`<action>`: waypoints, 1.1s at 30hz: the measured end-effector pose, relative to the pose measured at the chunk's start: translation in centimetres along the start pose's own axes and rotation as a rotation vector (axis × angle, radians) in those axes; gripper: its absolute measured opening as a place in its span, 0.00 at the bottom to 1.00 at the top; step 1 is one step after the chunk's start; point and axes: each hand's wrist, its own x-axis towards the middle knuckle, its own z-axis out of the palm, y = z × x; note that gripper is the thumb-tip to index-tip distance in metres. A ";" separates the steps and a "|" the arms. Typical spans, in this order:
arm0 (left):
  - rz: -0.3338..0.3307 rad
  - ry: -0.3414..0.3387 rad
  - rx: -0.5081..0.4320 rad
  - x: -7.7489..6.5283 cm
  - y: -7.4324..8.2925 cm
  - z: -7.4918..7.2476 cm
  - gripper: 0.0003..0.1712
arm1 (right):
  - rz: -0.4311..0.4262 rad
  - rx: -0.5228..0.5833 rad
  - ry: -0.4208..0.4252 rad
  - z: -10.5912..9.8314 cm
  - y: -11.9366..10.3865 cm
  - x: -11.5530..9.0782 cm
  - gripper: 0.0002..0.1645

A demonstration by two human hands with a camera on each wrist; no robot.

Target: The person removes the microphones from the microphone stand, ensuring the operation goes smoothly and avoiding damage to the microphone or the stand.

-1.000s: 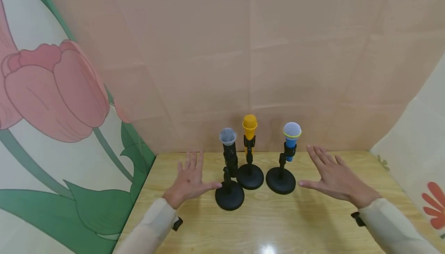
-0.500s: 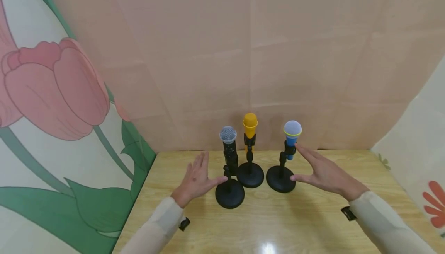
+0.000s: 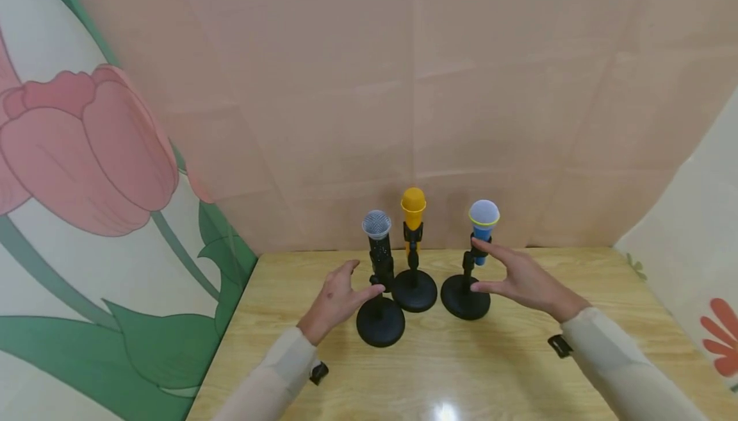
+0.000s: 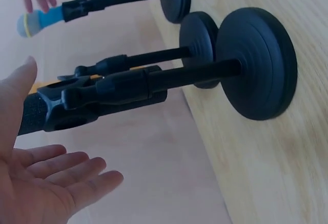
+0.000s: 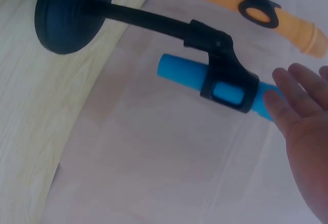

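Three microphones stand upright in round-based desk stands on a wooden table. The black one with a silver mesh head (image 3: 380, 254) is on the left, the yellow-orange one (image 3: 414, 208) in the middle, the blue one with a pale head (image 3: 483, 221) on the right. My left hand (image 3: 339, 296) is spread beside the black microphone; in the left wrist view thumb and fingers lie on either side of it, gripping nothing. My right hand (image 3: 527, 280) reaches to the blue microphone with straight fingers; in the right wrist view fingertips (image 5: 277, 103) overlap its handle, contact unclear.
Black stand bases (image 3: 380, 323) sit close together on the wooden table (image 3: 461, 370). A pinkish-beige cloth (image 3: 403, 88) hangs behind the table's back edge. A tulip-printed panel (image 3: 86, 152) rises at the left, and a white flowered panel (image 3: 703, 235) at the right.
Both hands have moved inward: the left one rightward to the black microphone, its fingers bending somewhat, the right one leftward to the blue microphone. The microphones and stands stay put.
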 end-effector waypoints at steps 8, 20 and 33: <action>0.100 0.072 -0.057 0.5 0.1 0.8 0.36 | -0.010 0.048 0.005 0.9 -0.1 1.3 0.50; 0.175 0.150 -0.127 0.9 0.0 2.4 0.18 | 0.015 0.162 0.012 1.7 -0.4 2.3 0.48; 0.230 0.181 -0.161 1.1 -0.1 2.9 0.10 | 0.011 0.181 0.022 2.8 -0.4 2.8 0.43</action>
